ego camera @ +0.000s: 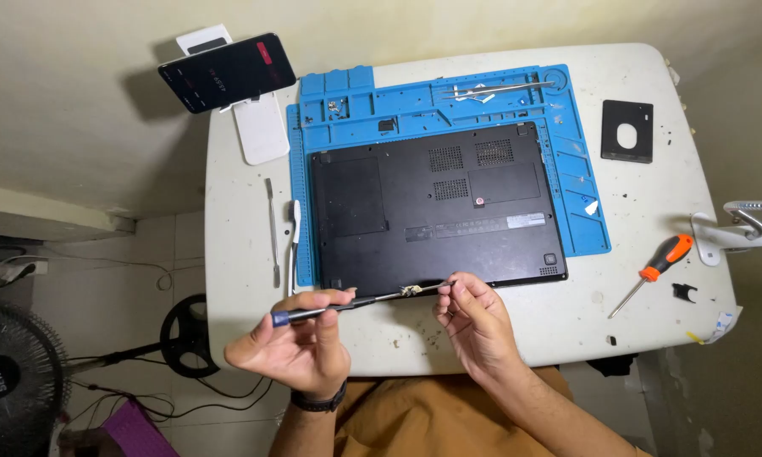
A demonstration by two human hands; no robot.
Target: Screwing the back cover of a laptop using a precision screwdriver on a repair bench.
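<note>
Two hands on one slim screwdriver, held level just in front of the laptop's near edge.

We hold the precision screwdriver (347, 305) almost horizontal, its long axis running left to right and tilting slightly up toward the right. Our left hand (300, 343) has fingers and thumb closed around the blue-capped handle end at the left; our right hand (474, 322) pinches thumb and fingertips together at the tip end, where a small pale bit of something sits on the shaft, too small to identify. So the tip lies at the right hand, the handle at the left. The tool hangs just above the white table (229, 254), right beside the near edge of the upturned black laptop (432, 203) on the blue repair mat (584, 211). An orange-handled screwdriver (656, 271) lies well apart to the right, and a white spudger (294, 245) left of the mat.
</note>
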